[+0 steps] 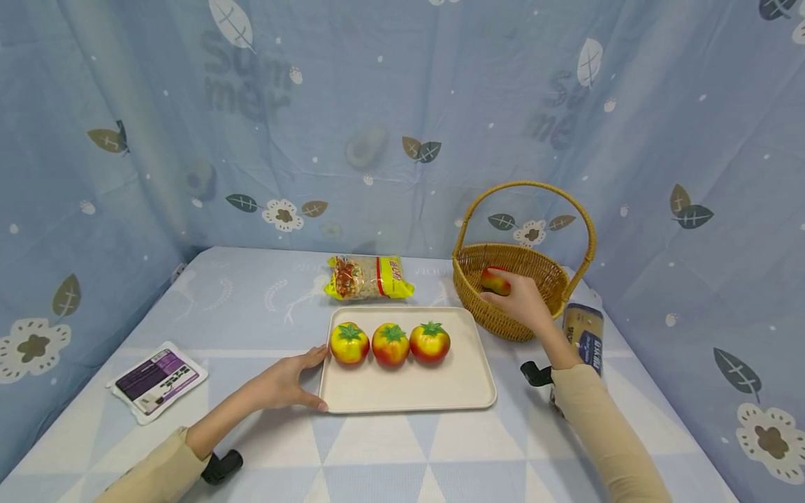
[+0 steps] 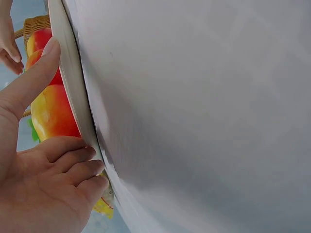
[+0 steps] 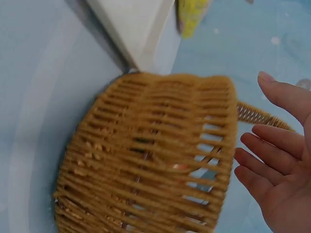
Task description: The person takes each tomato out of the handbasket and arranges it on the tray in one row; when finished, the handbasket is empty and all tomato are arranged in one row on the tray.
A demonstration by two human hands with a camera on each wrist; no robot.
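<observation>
My left hand [image 1: 286,381] rests at the left edge of a beige tray [image 1: 409,392], its thumb and fingers spread along the rim. In the left wrist view the fingertips touch the tray's side. On the tray three red-and-yellow tomatoes [image 1: 390,345] with green tops stand in a row. Over a wicker basket [image 1: 487,311] with a tall handle is my right hand [image 1: 522,300]. Another red-and-yellow tomato [image 1: 495,281] shows inside the basket, just beyond its fingers. In the right wrist view that hand [image 3: 282,160] has extended fingers and an empty palm, beside the basket's rim.
A yellow packaged bag [image 1: 370,277] lies behind the tray. At the left is a purple-and-white packet [image 1: 157,381]. A brown-and-blue package [image 1: 583,334] sits right of the basket, partly hidden by the right forearm. A patterned blue curtain [image 1: 377,105] hangs behind the table.
</observation>
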